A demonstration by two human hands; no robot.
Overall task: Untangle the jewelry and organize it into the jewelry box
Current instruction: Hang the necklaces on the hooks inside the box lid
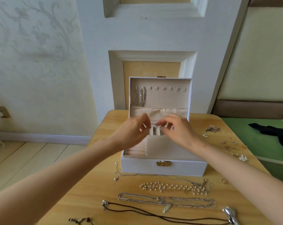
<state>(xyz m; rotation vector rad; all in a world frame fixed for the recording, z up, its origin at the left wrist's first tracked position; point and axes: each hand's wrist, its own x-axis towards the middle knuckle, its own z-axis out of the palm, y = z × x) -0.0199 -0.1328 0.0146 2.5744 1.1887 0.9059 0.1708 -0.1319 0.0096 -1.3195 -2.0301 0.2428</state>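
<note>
Now necklaces [141,98] hang in the jewelry box [137,166]; left hand [132,133], right hand [178,130] curled, grip unclear.

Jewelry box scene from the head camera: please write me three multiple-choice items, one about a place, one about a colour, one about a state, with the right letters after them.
1. Where does the pearl necklace lie?
A. on the floor
B. on the table, in front of the jewelry box
C. on the green surface at the right

2. What colour is the clasp on the box's front wall?
A. gold
B. blue
C. red

3. In what state is the lid of the box?
A. shut
B. taken off and laid flat
C. open, standing upright

Answers:
1 B: the pearls lie on the wood between the box and the camera.
2 A: the metal looks yellow-gold.
3 C: the lid's inner side, with its hooks and pocket, faces the camera.
</note>
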